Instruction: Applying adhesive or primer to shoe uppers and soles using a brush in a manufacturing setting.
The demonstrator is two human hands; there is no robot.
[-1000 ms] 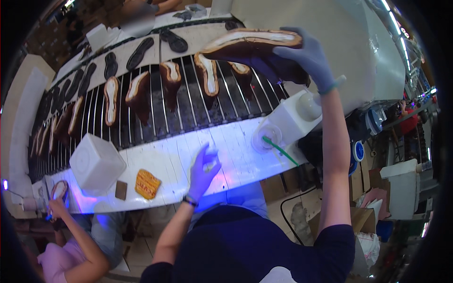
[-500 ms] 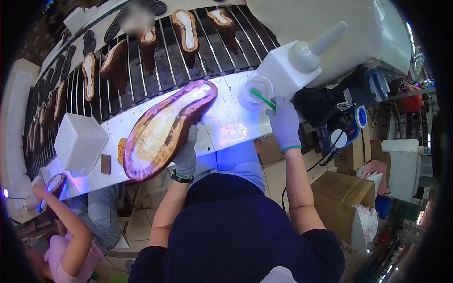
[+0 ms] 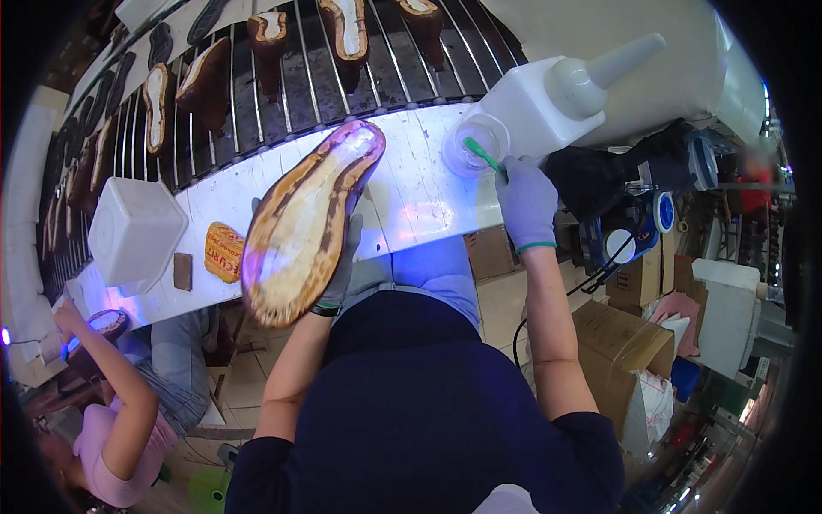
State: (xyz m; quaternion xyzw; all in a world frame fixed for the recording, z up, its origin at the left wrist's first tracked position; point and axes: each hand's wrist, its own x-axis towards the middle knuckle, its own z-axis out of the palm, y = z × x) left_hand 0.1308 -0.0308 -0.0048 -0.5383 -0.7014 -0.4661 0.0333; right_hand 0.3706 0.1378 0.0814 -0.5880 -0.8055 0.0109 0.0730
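My left hand (image 3: 348, 261), in a grey glove, grips a brown shoe upper (image 3: 306, 224) from beneath and along its right side. Its pale underside faces up, wide end toward me. In my gloved right hand (image 3: 527, 210) is a thin green brush (image 3: 485, 155), pinched by the handle. The brush's far end reaches into a small clear cup (image 3: 451, 163) at the edge of the white bench (image 3: 398, 184). Right behind that cup stands a white squeeze bottle (image 3: 535, 103) with a long nozzle. Fingers of my left hand under the shoe are mostly hidden.
Beyond the bench, a rack of metal bars (image 3: 300, 81) carries several brown shoe uppers. A white square container (image 3: 137, 231), a small brown block (image 3: 182, 271) and a yellow piece (image 3: 223, 253) lie at left. A co-worker (image 3: 120, 420) handles another shoe at lower left.
The shoe in my left hand has turned more upright, uncovering more of the yellow piece. My right hand keeps the brush at the cup, at a slightly different angle. The whole view has shifted somewhat.
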